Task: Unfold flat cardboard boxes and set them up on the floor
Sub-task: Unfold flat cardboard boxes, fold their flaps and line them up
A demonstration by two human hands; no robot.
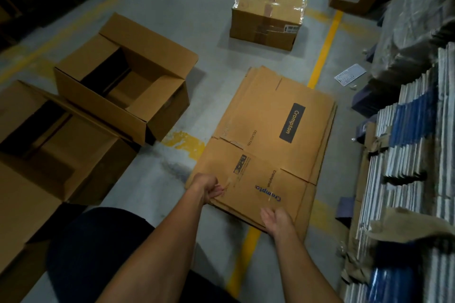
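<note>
A stack of flat brown printed cardboard boxes (pixel 268 140) lies on the grey concrete floor (pixel 197 19) at centre. The left hand (pixel 209 188) pinches the stack's near corner at 7 o'clock, fingers curled round the edge. The right hand (pixel 277 220) grips the near edge at 5 o'clock. Two set-up open brown cardboard boxes (pixel 128 76) stand at 9 to 10 o'clock; a taped sealed carton (pixel 267 16) sits at 12.
</note>
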